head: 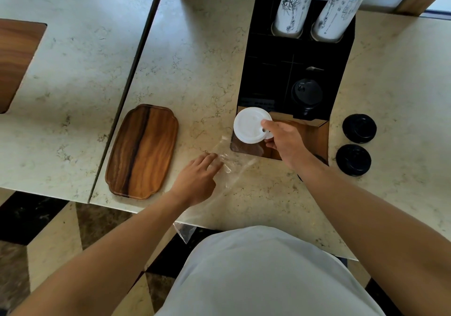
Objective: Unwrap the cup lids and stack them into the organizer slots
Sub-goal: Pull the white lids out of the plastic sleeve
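Note:
My right hand (284,142) grips the right edge of a stack of white cup lids (250,124), held over the front left corner of the black organizer (266,76). A stack of black lids (306,93) fills the organizer's front right slot. A clear plastic wrapper (229,169) lies crumpled on the marble counter just in front of the organizer. My left hand (199,177) rests flat on the wrapper's left part, fingers spread, pressing it to the counter.
Two black lid stacks (359,128) (353,160) sit on the counter right of the organizer. Two tall stacks of printed paper cups (292,5) (335,10) stand in its rear slots. A wooden tray (142,151) lies to the left. The counter's front edge (214,225) is near me.

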Motion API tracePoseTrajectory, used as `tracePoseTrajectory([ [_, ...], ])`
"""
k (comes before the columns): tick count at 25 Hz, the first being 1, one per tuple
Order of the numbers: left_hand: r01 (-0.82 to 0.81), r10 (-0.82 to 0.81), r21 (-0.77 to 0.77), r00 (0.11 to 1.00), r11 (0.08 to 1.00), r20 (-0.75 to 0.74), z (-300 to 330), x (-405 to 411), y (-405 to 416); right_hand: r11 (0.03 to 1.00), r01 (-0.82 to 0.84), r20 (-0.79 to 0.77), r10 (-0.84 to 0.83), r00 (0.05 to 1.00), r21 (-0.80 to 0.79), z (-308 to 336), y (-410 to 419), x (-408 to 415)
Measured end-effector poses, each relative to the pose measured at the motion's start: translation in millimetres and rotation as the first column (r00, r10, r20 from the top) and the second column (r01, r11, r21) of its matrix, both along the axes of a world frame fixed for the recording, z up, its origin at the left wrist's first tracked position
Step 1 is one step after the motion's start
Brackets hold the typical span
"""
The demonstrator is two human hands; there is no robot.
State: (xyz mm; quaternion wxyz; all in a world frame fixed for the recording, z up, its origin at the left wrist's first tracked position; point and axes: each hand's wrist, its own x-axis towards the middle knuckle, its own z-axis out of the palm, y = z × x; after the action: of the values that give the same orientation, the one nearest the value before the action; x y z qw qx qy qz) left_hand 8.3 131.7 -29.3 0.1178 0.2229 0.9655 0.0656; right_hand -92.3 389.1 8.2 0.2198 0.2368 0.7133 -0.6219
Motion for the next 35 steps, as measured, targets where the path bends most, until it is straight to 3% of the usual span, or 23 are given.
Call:
tracePoseTrajectory([
  [7, -0.224, 0.227, -0.130, 0.974, 0.966, 0.012, -2, -5, 6, 0.998, -0.067, -0.048, 0.068, 0.997, 0.007, 1, -10, 9],
  [18, -0.320, 0.331, -0.211, 0.943, 0.924, 0.019, 1, -11, -30, 0.984, -0.173, 0.022, 0.174, 0.984, -0.036, 2, -43, 29],
  [23, -0.378, 0.374, -0.091, 0.925, 0.921, -0.063, 10, -14, -20, 0.986, -0.164, 0.030, 0.165, 0.986, -0.036, 4, -42, 27],
  [26, -0.419, 0.437, 0.133, 0.885, 0.898, -0.160, 22, -23, -10, 0.988, -0.144, 0.033, 0.146, 0.989, -0.053, 8, -38, 26],
  [27, -0.450, 0.489, 0.260, 0.865, 0.855, -0.110, 28, -28, -4, 0.990, -0.127, 0.035, 0.129, 0.991, -0.061, 9, -36, 26],
  [29, -0.607, 0.599, 0.492, 0.776, 0.623, 0.199, 42, -41, 15, 0.994, -0.087, 0.039, 0.090, 0.995, -0.067, 9, -33, 25],
  [31, -0.767, 0.563, 0.520, 0.634, 0.375, 0.530, 53, -52, 36, 0.996, -0.049, 0.039, 0.051, 0.998, -0.068, 8, -30, 25],
  [32, -0.813, 0.514, 0.503, 0.578, 0.295, 0.633, 55, -56, 46, 0.997, -0.024, 0.037, 0.026, 0.999, -0.075, 8, -28, 24],
  [35, -0.885, 0.393, 0.455, 0.455, 0.101, 0.799, 60, -65, 68, 0.995, 0.055, 0.048, -0.052, 0.998, -0.078, 11, -23, 20],
])
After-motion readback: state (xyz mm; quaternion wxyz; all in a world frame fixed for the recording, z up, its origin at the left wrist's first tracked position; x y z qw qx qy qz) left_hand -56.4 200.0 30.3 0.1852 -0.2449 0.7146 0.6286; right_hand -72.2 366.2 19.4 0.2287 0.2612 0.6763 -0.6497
